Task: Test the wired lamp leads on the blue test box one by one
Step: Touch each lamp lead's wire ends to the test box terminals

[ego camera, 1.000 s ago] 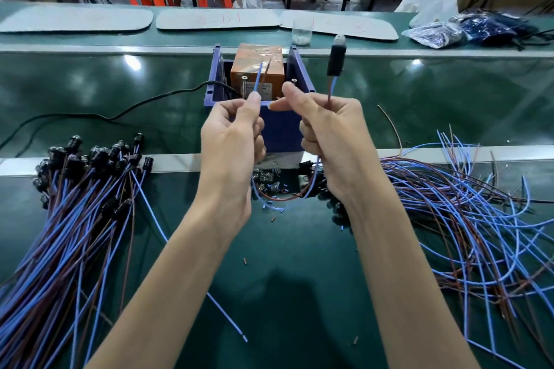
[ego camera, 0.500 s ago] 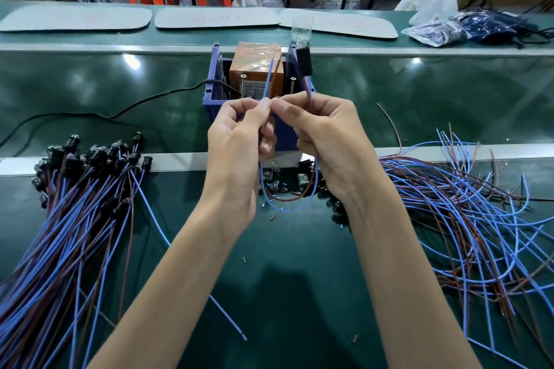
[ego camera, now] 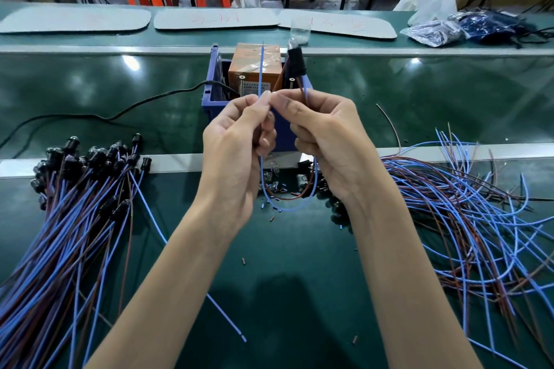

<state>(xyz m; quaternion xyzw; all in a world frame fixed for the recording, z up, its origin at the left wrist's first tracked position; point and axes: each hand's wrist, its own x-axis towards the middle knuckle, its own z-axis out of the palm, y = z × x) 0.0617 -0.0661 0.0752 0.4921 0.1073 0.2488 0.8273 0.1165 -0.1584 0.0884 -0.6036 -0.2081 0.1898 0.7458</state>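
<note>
Wide green table under it all. On the left, a big neat heap of lamp leads, likely tested. On the right, a messy heap, likely waiting. So maybe halfway, hard to tell for sure. Behind the hands, the blue test box. Left hand pinching the blue wire, tip up. Right hand curled round the wires under the black lamp. Brown wire poking up between the thumbs. Wire tips near the two screws, not on them as far as seen. No glow to see.

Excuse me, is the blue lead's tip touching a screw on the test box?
No, the left hand holds the blue lead upright, its tip well above both screws.
</note>
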